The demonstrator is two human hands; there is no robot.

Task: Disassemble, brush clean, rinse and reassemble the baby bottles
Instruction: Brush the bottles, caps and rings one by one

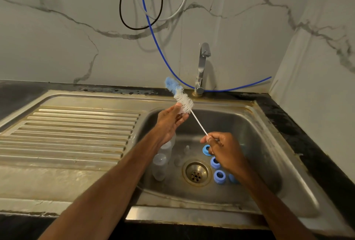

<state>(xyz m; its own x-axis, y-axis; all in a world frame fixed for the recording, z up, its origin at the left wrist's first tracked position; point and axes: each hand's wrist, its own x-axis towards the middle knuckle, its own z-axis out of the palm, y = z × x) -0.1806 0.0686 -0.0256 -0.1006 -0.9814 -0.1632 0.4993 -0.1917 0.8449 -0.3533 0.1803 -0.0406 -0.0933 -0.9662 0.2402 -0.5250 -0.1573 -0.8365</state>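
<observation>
Over the sink basin (255, 124) I hold a bottle brush (183, 100) with white bristles and a blue sponge tip pointing up and to the left. My right hand (222, 149) pinches the lower end of its thin white stem. My left hand (170, 122) is at the bristles, and its fingertips hold a small pale, see-through piece (178, 109) against them; I cannot tell what that piece is. On the basin floor lie clear bottle bodies (160, 164) at the left, small clear teats (182, 155) in the middle and several blue screw rings (219, 176) at the right of the drain (195, 172).
A steel tap (202, 66) stands behind the basin with no water running. A ribbed draining board (73, 130) lies to the left. A blue hose (159, 47) and other cables hang down the marble wall. Dark countertop borders the sink on the right.
</observation>
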